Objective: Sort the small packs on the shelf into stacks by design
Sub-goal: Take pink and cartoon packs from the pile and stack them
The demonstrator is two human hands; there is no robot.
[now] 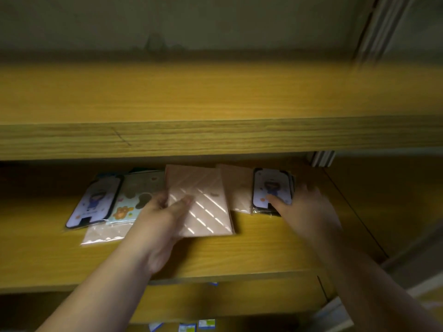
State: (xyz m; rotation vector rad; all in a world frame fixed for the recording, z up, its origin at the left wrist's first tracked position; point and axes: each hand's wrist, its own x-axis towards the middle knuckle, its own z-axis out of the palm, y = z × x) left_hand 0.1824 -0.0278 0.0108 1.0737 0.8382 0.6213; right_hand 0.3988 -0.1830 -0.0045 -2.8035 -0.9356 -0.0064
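1. Left hand [165,212] pinching a pink striped pack [203,202], thumb on top, fingers underneath, pack tilted just above the wooden shelf [263,250].
2. Right hand [304,209] spread flat, fingertips resting on a small stack of black-framed cartoon-figure packs [272,188] at the right end of the row.
3. Between those two, another pink pack [237,188] lying flat, partly under the held one.
4. Far left: a single black-framed figure pack [93,204], beside it a pale blue pack with bear designs [134,200], both overlapping a third pink pack [105,236] beneath.
5. Everything blurred; finer print unreadable.
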